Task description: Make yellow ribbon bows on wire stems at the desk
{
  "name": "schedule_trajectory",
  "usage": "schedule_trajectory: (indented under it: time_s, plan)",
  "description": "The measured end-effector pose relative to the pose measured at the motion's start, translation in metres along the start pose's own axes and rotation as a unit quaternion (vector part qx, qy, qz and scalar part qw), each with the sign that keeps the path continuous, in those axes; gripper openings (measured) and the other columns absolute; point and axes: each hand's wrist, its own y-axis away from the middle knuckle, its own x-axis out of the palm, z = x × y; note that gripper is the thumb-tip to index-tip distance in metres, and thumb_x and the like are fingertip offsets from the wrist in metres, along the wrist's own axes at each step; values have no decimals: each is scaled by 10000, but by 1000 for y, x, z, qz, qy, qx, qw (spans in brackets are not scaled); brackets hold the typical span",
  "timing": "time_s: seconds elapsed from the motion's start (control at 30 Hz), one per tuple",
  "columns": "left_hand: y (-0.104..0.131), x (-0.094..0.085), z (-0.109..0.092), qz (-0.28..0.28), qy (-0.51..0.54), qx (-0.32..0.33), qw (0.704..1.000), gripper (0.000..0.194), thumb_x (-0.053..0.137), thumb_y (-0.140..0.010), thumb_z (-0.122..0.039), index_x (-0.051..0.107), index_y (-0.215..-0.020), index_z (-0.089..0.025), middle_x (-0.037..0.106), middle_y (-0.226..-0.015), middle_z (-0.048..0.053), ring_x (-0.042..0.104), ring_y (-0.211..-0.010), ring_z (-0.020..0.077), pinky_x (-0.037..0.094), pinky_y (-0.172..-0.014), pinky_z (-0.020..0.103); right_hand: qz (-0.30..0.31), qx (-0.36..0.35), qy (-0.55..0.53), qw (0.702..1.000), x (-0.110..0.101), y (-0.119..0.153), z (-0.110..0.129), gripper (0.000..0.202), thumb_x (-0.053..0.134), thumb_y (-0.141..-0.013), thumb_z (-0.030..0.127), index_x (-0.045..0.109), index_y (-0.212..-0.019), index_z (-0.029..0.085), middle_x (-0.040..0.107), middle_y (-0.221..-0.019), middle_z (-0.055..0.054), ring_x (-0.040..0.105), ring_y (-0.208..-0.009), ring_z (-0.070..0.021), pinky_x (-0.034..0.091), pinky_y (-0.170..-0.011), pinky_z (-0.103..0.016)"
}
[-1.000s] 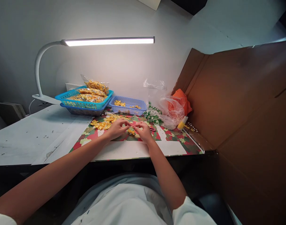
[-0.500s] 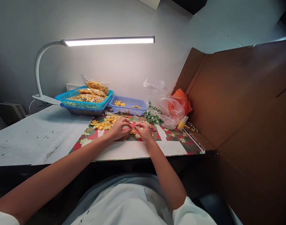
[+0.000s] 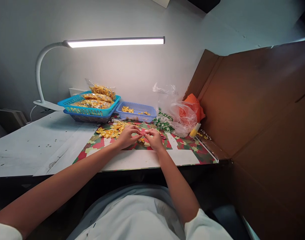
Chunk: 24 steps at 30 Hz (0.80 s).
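My left hand [image 3: 129, 136] and my right hand [image 3: 153, 138] meet fingertip to fingertip above the patterned mat [image 3: 184, 143]. Both are pinched closed; what lies between their fingertips is too small to make out. Just below the fingertips hangs or lies a small yellow piece with something shiny [image 3: 141, 140]. A loose pile of yellow bow-like pieces [image 3: 109, 132] spreads on the mat, left of my left hand. Part of a pink-red item [image 3: 163, 137] shows beside my right hand.
Stacked baskets [image 3: 86, 110] with bagged yellow pieces stand back left, a lilac basket [image 3: 136, 116] behind my hands. Plastic bags [image 3: 177, 116], a yellow-and-white tube [image 3: 194, 130] and a cardboard wall [image 3: 257, 100] are right. A lamp [image 3: 116, 42] hangs above.
My fingertips have come slightly closer together. The view has shifted a little; the objects on the table stay where they were.
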Motion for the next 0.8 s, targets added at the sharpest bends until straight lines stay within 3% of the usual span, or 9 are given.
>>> schedule_trajectory:
  time_s: [0.4,0.8]
  plan:
    - [-3,0,7,34,39,-85,995,278,559,-751,-431,681,-659,-198,670,-800,50,602,-842,225,465,-754,322,-6,-2,12,1000,-2,0,1,109,652,-779,282,667,-691,220,643,-818,-21,610,-843,-190,469,-804,-331]
    - [-1,1,7,42,-37,-75,996,242,548,-740,-351,674,-604,-195,630,-793,62,572,-834,228,447,-774,338,-16,-23,37,999,-3,-1,2,100,631,-800,257,658,-712,219,641,-844,-28,590,-851,-193,449,-814,-338]
